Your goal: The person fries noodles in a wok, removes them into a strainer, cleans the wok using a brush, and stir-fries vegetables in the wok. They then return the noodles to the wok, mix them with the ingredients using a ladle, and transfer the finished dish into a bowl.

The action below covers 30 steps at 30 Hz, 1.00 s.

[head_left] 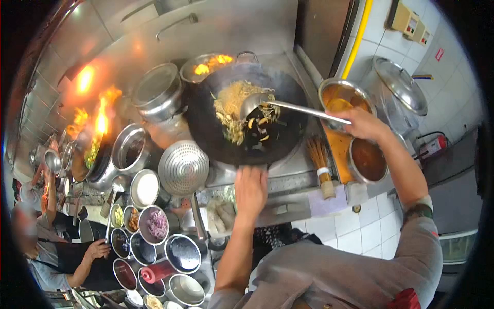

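Observation:
My right hand [364,125] is wrapped round the end of a long-handled ladle [301,109], whose bowl rests among the food in a large black wok [290,131]. Noodles [237,98] with pale and yellowish pieces lie in the wok's middle and left, with some steam above. At the near rim, my left hand [250,188] is closed on the wok; the part under its fingers is hidden. A perforated strainer [183,167] lies to the left of the wok. A bamboo brush [321,165] stands at the right, below the ladle handle.
Flames [103,116] rise from a co-worker's wok at the left, and a person's hand [96,250] holds another ladle there. Small flames [213,63] show behind my wok. Pots of sauce [368,159] stand right; chopped onion [157,225] and other ingredient containers fill the lower left.

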Motion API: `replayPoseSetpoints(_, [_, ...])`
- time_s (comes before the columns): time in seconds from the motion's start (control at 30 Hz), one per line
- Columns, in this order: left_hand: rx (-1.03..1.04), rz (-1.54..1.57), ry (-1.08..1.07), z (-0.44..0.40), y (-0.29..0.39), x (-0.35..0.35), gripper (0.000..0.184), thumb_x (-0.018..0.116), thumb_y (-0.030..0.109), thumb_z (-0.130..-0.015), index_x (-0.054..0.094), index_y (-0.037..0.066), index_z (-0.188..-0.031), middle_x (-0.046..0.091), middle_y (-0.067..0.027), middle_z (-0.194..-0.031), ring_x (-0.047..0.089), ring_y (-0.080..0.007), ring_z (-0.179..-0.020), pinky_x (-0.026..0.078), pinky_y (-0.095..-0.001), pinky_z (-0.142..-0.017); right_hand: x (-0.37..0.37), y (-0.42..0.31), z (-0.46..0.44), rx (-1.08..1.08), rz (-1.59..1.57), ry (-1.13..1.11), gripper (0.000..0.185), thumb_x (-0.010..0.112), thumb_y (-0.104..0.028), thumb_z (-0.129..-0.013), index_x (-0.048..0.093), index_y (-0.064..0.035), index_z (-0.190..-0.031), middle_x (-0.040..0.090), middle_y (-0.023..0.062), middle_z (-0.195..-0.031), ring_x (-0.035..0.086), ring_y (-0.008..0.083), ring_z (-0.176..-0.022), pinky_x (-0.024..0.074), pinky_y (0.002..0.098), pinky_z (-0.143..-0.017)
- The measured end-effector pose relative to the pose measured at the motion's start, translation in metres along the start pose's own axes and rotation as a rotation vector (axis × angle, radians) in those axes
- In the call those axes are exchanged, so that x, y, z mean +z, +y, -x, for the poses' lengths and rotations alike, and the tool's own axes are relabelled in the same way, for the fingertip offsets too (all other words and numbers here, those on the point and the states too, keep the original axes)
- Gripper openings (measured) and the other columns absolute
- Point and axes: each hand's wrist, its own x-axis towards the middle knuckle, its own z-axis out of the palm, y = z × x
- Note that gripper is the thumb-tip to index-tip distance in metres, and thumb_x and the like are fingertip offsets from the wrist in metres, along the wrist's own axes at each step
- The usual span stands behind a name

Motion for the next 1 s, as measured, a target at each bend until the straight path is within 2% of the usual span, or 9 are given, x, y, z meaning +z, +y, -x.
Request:
replayPoseSetpoints(0.1, [0.028, 0.120, -0.014, 0.049, 0.020, -0.035, 0.011, 0.073, 0.011, -0.086, 0.065, 0.006, -0.090, 0.060, -0.0156, -0.090, 0.056, -0.0374, -0.092, 0.044, -0.0481, -0.080, -0.028, 0.035, 0.038, -0.160, -0.131, 0.036, 0.058, 0.066, -0.007, -0.088, 0.059, -0.0230, -0.143, 0.072, 0.0178, -0.116, 0.071, 0.0331, -0.100, 0.0524, 0.0409, -0.092])
replayPoseSetpoints(0.2, [0.070, 0.092, 0.082, -0.007, 0.050, -0.075, 0.013, 0.073, 0.010, -0.087, 0.063, 0.003, -0.092, 0.058, -0.0149, -0.085, 0.053, -0.0357, -0.083, 0.041, -0.0455, -0.079, -0.056, 0.043, 0.059, -0.033, -0.256, -0.182, 0.055, 0.066, -0.008, -0.088, 0.061, -0.0215, -0.142, 0.072, 0.0174, -0.117, 0.070, 0.0344, -0.103, 0.0520, 0.0416, -0.094])
replayPoseSetpoints(0.3, [0.080, 0.066, 0.062, -0.033, 0.027, -0.035, 0.013, 0.073, 0.010, -0.086, 0.064, 0.003, -0.092, 0.059, -0.0168, -0.088, 0.054, -0.0371, -0.085, 0.041, -0.0450, -0.079, -0.023, 0.041, 0.019, -0.167, -0.166, -0.069, 0.056, 0.068, -0.008, -0.087, 0.061, -0.0200, -0.141, 0.072, 0.0163, -0.119, 0.071, 0.0311, -0.107, 0.0518, 0.0412, -0.096])
replayPoseSetpoints(0.4, [0.060, 0.009, 0.053, -0.008, -0.015, 0.016, 0.013, 0.074, 0.009, -0.085, 0.064, 0.003, -0.091, 0.060, -0.0185, -0.089, 0.055, -0.0376, -0.087, 0.042, -0.0457, -0.079, -0.001, 0.020, 0.009, -0.014, -0.048, 0.042, 0.056, 0.069, -0.006, -0.086, 0.062, -0.0195, -0.140, 0.069, 0.0136, -0.128, 0.069, 0.0267, -0.114, 0.0511, 0.0413, -0.100])
replayPoseSetpoints(0.5, [0.169, 0.086, 0.078, 0.022, -0.001, -0.017, 0.014, 0.074, 0.009, -0.084, 0.063, 0.004, -0.091, 0.057, -0.0176, -0.095, 0.054, -0.0402, -0.094, 0.044, -0.0488, -0.082, -0.017, 0.049, 0.027, -0.063, -0.152, 0.153, 0.065, 0.067, 0.004, -0.082, 0.061, -0.0205, -0.142, 0.065, 0.0113, -0.138, 0.065, 0.0243, -0.122, 0.0495, 0.0390, -0.107])
replayPoseSetpoints(0.57, [-0.045, 0.001, -0.058, 0.006, 0.000, -0.024, 0.012, 0.073, 0.010, -0.086, 0.065, 0.003, -0.092, 0.058, -0.0180, -0.094, 0.054, -0.0403, -0.094, 0.044, -0.0490, -0.082, -0.059, 0.061, 0.060, 0.013, -0.330, 0.007, 0.072, 0.065, 0.012, -0.077, 0.060, -0.0189, -0.143, 0.062, 0.0101, -0.142, 0.062, 0.0226, -0.126, 0.0476, 0.0356, -0.111])
replayPoseSetpoints(0.77, [0.047, -0.017, -0.025, -0.042, -0.029, 0.009, 0.013, 0.073, 0.014, -0.087, 0.065, 0.004, -0.091, 0.058, -0.0144, -0.092, 0.054, -0.0377, -0.092, 0.045, -0.0489, -0.080, -0.166, 0.027, 0.085, 0.320, -0.102, -0.311, 0.070, 0.064, 0.011, -0.073, 0.064, -0.0145, -0.139, 0.066, 0.0115, -0.137, 0.064, 0.0219, -0.121, 0.0502, 0.0336, -0.104])
replayPoseSetpoints(0.87, [0.039, -0.023, -0.010, -0.047, -0.030, 0.011, 0.013, 0.072, 0.014, -0.088, 0.066, 0.004, -0.091, 0.059, -0.0142, -0.092, 0.054, -0.0376, -0.091, 0.045, -0.0488, -0.079, -0.149, 0.051, 0.077, 0.028, -0.070, -0.246, 0.072, 0.065, 0.009, -0.072, 0.063, -0.0154, -0.140, 0.070, 0.0134, -0.129, 0.068, 0.0234, -0.112, 0.0522, 0.0342, -0.096])
replayPoseSetpoints(1.0, [0.048, 0.007, -0.027, -0.033, -0.023, 0.010, 0.012, 0.072, 0.013, -0.087, 0.065, 0.004, -0.089, 0.058, -0.0150, -0.089, 0.054, -0.0380, -0.089, 0.044, -0.0484, -0.079, -0.014, 0.093, 0.000, -0.253, -0.049, 0.023, 0.075, 0.066, 0.005, -0.075, 0.058, -0.0184, -0.145, 0.069, 0.0147, -0.129, 0.068, 0.0247, -0.112, 0.0522, 0.0326, -0.096])
